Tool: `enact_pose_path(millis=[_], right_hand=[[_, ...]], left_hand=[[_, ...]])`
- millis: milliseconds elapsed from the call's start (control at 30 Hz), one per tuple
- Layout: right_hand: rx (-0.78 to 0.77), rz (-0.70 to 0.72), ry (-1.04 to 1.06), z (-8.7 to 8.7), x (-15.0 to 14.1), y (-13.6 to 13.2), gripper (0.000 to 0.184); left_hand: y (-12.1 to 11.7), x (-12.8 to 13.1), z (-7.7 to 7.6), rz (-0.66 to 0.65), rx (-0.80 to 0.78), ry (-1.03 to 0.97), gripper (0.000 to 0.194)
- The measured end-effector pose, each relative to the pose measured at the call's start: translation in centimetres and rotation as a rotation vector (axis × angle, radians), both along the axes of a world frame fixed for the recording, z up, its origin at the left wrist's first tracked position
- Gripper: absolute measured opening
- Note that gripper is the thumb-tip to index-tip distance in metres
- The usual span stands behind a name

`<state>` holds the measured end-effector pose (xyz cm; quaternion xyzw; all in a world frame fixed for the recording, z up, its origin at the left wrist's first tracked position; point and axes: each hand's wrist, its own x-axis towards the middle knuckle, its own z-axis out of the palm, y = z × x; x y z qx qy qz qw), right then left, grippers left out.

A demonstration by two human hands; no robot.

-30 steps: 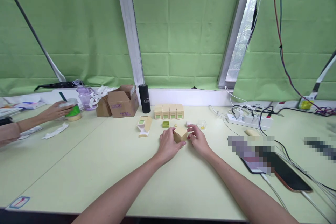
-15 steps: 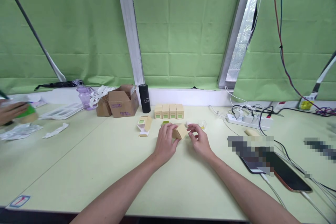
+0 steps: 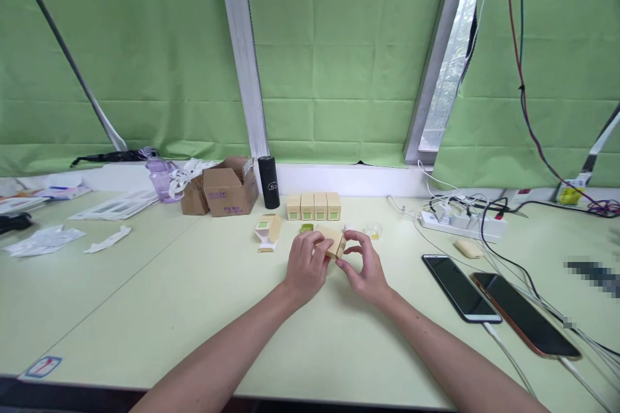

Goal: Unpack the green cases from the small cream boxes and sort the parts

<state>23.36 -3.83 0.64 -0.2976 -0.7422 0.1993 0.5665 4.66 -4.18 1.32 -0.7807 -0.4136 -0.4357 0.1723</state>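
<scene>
A small tan cardboard box point(image 3: 331, 240) is held tilted above the table in front of me. My left hand point(image 3: 308, 264) wraps round its left side, the thumb hidden behind the fingers. At the box's right end, the thumb and index finger of my right hand point(image 3: 367, 269) pinch the edge, where a flap line shows. Just beyond my hands lie a green lid-like piece point(image 3: 307, 228) and a small clear round container point(image 3: 372, 230) with something yellow in it. To the left, an opened box point(image 3: 268, 232) rests with its white flap out. Several closed matching boxes point(image 3: 314, 206) stand in a row behind.
A black bottle point(image 3: 268, 182), a brown carton point(image 3: 231, 188) and a purple jug point(image 3: 162, 179) stand along the back. On the right are two phones point(image 3: 462, 288) with cables, a pale mouse-like object point(image 3: 468, 248) and a power strip point(image 3: 462, 226). Papers point(image 3: 43, 241) lie left.
My right hand has closed in from beside the box to grip its right end. The box has turned slightly. Another person's hand with a green object has left the far left.
</scene>
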Motion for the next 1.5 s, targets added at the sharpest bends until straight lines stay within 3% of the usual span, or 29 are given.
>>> enact_pose_path(millis=[300,633,933,1200,1500], right_hand=[[-0.01,-0.031,0.019,-0.04,-0.27,0.24,0.041],[-0.036,-0.102,-0.036,-0.37,-0.06,0.6,0.043],[-0.131,-0.185,-0.184,-0.2,0.26,0.46,0.045],[-0.129,-0.239,-0.308,-0.1,0.02,0.28,0.041],[-0.217,-0.228,-0.104,0.23,0.47,0.79,0.029]], left_hand=[[0.08,0.17,-0.02,-0.02,0.049,-0.001,0.035],[-0.08,0.23,-0.09,-0.016,-0.084,0.03,0.037],[0.17,0.43,-0.5,-0.036,-0.225,0.072,0.042],[0.06,0.38,-0.3,-0.082,-0.35,0.047,0.045],[0.5,-0.34,-0.77,-0.083,-0.409,-0.024,0.049]])
